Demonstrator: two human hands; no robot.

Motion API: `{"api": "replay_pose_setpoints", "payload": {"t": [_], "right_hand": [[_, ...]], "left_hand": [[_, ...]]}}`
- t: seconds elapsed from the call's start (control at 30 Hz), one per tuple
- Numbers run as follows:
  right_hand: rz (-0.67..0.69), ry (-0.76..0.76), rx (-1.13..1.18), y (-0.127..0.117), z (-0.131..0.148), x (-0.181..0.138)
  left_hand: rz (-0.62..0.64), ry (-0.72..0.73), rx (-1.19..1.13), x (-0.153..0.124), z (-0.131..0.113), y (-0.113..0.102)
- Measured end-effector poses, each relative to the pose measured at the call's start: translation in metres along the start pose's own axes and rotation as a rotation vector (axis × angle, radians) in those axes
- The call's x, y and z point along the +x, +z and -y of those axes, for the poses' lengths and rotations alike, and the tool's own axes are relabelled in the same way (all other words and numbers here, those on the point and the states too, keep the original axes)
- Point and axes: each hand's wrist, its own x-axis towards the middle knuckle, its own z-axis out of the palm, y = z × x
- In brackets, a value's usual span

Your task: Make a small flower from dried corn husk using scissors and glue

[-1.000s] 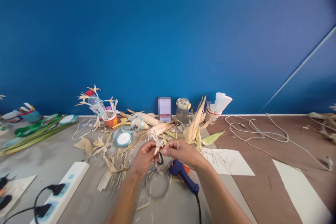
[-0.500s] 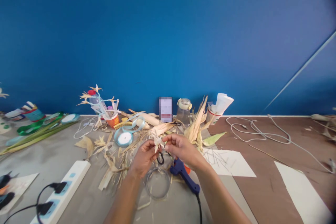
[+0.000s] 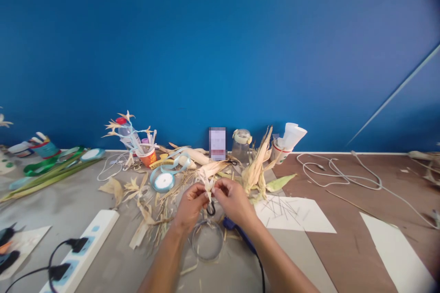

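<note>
My left hand (image 3: pixel 189 205) and my right hand (image 3: pixel 233 200) meet above the table, fingers pinched together on a small dried corn-husk piece (image 3: pixel 208 186) between them. A small black loop (image 3: pixel 211 209) hangs just below the fingertips. Under the hands on the table lies a clear wire ring (image 3: pixel 206 240). A blue glue gun (image 3: pixel 239 233) lies beneath my right wrist, mostly hidden by the arm, its black cord running toward the near edge.
Dried husks (image 3: pixel 255 168), a pale-blue ribbon spool (image 3: pixel 163 182), cups, a jar (image 3: pixel 241 143) and a plastic bottle stand by the blue wall. A white power strip (image 3: pixel 83 249) lies at left, white paper sheets (image 3: pixel 296 213) and a white cable (image 3: pixel 335 170) at right.
My right hand has shifted left and closer to the left hand, now covering more of the glue gun. Both hands stay pinched on the husk piece.
</note>
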Motion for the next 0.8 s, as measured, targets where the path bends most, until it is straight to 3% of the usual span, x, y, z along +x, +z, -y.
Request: {"api": "replay_pose_setpoints", "payload": {"t": [0.23,0.5,0.8], "right_hand": [[-0.02,0.027,0.052,0.002,-0.004,0.001],[-0.056,-0.078,0.222,0.008,-0.01,0.007],[-0.097,-0.148,0.247,0.014,-0.016,0.009]], "left_hand": [[0.002,0.022,0.055,0.001,0.003,-0.002],[-0.004,0.042,0.037,0.002,0.006,-0.005],[-0.034,0.041,-0.014,0.002,0.0,0.0]]}}
